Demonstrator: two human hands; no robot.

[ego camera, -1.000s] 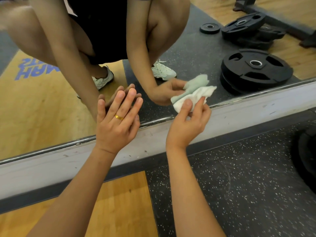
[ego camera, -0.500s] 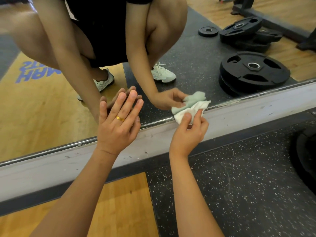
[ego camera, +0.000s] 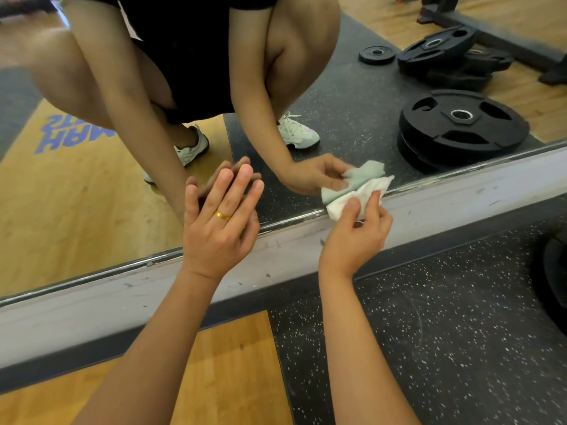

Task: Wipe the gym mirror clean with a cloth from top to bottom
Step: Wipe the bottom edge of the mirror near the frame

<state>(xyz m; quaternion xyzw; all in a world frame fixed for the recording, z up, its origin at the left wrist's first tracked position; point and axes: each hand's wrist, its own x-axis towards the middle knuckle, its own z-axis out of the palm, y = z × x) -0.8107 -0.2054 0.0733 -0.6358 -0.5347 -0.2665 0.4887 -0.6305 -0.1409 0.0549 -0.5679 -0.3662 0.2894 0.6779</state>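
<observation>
Gym mirror (ego camera: 76, 210) bottom edge: right hand (ego camera: 352, 240) pinches cloth (ego camera: 363, 188) there; left hand (ego camera: 217, 237) flat on mirror.

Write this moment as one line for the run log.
right hand: grips cloth at bottom edge of mirror | left hand: straight fingers on mirror | stage: lowest strip

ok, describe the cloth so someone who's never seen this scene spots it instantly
Start at the big wall mirror and follow its metal bottom edge rightward. The cloth is the crumpled white wad pressed there, pinched by the right hand. Its greenish twin just above is only the reflection; the left hand, wearing a gold ring, holds nothing.
</observation>
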